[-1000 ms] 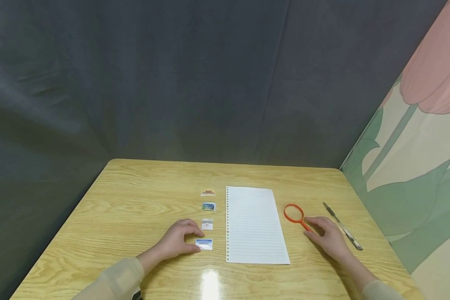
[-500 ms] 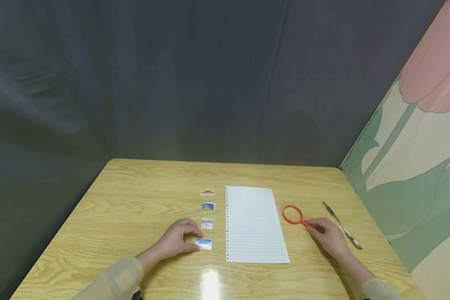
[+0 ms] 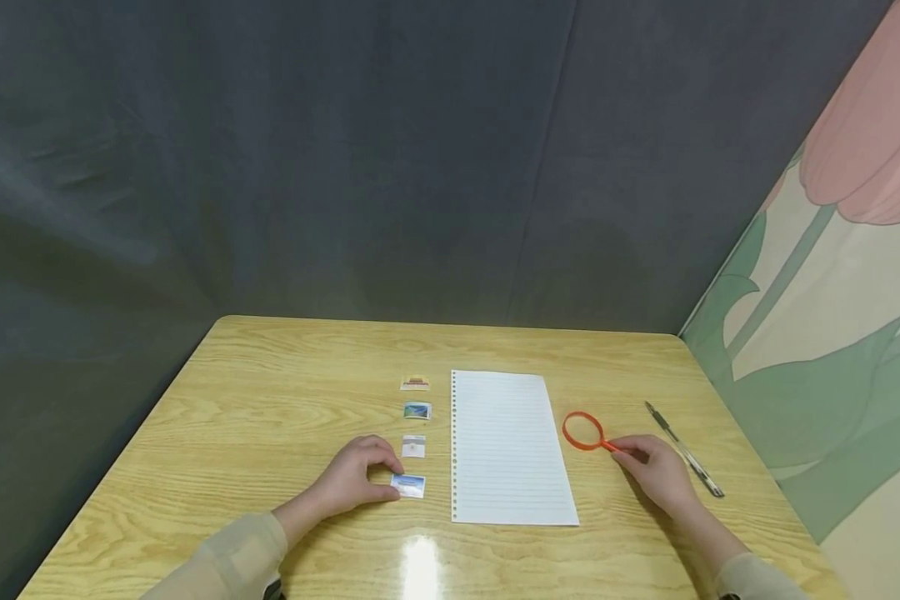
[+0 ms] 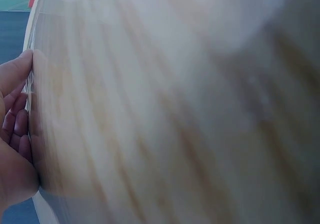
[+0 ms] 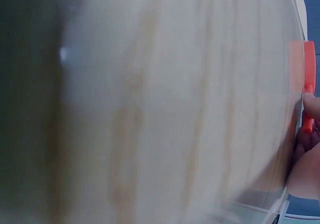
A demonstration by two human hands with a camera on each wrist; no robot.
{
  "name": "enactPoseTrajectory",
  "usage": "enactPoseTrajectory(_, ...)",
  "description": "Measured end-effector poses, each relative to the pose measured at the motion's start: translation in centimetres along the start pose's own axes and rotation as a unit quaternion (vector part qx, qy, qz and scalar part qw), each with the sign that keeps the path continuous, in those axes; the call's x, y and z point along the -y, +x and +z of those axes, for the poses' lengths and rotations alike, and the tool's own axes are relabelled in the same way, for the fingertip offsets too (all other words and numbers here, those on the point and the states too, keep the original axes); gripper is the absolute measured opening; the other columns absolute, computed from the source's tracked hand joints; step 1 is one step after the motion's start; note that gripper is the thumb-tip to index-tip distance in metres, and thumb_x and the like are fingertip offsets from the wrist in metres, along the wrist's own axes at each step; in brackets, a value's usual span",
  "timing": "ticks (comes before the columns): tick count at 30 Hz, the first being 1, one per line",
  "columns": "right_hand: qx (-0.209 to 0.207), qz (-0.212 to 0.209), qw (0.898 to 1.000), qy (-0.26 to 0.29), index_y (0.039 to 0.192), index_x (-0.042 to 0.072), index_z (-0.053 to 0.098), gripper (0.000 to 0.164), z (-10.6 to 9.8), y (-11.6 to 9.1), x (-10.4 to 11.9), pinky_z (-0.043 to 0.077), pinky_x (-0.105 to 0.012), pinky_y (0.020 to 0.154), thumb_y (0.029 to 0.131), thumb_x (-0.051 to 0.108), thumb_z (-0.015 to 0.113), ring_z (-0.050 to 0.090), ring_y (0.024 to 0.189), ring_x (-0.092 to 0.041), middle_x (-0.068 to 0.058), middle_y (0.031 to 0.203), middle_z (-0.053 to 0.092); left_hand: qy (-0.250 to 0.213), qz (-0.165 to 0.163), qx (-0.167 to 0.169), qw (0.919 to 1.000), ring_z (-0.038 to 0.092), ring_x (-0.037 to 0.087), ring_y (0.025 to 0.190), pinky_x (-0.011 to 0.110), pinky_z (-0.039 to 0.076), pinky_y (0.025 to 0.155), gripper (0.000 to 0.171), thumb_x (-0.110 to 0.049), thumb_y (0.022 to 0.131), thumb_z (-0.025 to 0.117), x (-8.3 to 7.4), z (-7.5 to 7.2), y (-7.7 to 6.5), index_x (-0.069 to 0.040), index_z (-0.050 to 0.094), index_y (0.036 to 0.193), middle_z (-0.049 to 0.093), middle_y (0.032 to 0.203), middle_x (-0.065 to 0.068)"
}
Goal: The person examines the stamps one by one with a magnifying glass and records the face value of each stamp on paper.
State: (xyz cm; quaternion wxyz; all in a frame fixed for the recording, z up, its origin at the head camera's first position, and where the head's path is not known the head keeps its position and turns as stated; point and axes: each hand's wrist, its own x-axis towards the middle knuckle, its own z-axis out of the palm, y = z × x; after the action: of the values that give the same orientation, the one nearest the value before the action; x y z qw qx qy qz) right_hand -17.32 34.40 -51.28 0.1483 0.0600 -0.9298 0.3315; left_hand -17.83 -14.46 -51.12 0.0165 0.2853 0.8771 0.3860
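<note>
In the head view, my left hand (image 3: 356, 479) lies on the wooden table, its thumb and index finger on the left end of a small blue-and-white card (image 3: 408, 486). My right hand (image 3: 660, 473) pinches the handle of a red-rimmed magnifying glass (image 3: 582, 431), whose ring points left toward the paper. In the right wrist view, the red magnifying glass (image 5: 309, 66) shows at the right edge, beside part of the right hand (image 5: 308, 164). Thumb and curled fingers of the left hand (image 4: 15, 119) show at the left edge of the left wrist view; the card is hidden there.
Three more small cards, such as the white-grey one (image 3: 413, 447), form a column beyond the held card. A lined sheet of paper (image 3: 512, 450) lies between the hands. A pen (image 3: 685, 450) lies right of the magnifying glass. A dark curtain (image 3: 420, 167) hangs behind the table.
My right fingers have closed on the magnifying glass handle, and its ring has shifted slightly left. My left index finger has drawn in slightly at the card's corner.
</note>
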Motion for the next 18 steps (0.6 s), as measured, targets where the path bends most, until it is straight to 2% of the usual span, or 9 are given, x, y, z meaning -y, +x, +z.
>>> enactPoseTrajectory(6, 0.0, 0.0, 1.0, -0.004, 0.095, 0.006, 0.076, 0.013, -0.3, 0.2, 0.5, 0.05, -0.023, 0.064, 0.083, 0.003, 0.078, 0.057, 0.078, -0.005, -0.007, 0.092, 0.07, 0.011, 0.0, -0.005, 0.9999, 0.056, 0.013, 0.1, 0.039, 0.048, 0.094, 0.023, -0.024, 0.074, 0.088, 0.0, 0.1, 0.0, -0.022, 0.073, 0.092, 0.06, 0.102, -0.013)
enactPoseTrajectory(14, -0.028, -0.078, 0.996, 0.038, 0.091, 0.007, 0.076, 0.018, -0.2, 1.5, 4.4, 0.049, -0.016, 0.065, 0.079, -0.007, 0.077, 0.058, 0.078, -0.007, -0.003, 0.088, 0.069, 0.014, -0.01, -0.01, 0.9998, 0.056, 0.014, 0.1, 0.039, 0.049, 0.093, 0.024, -0.024, 0.073, 0.089, 0.1, 0.2, -0.1, -0.022, 0.071, 0.09, 0.06, 0.102, -0.013)
enactPoseTrajectory(18, -0.026, -0.108, 0.993, 0.035, 0.088, 0.011, 0.077, 0.021, 0.9, 1.8, 6.3, 0.046, -0.019, 0.066, 0.077, -0.007, 0.079, 0.055, 0.078, -0.01, 0.004, 0.085, 0.068, 0.02, -0.012, -0.011, 0.9997, 0.056, 0.014, 0.101, 0.039, 0.048, 0.094, 0.025, -0.025, 0.073, 0.089, 0.2, 0.3, -0.1, -0.022, 0.071, 0.089, 0.06, 0.102, -0.013)
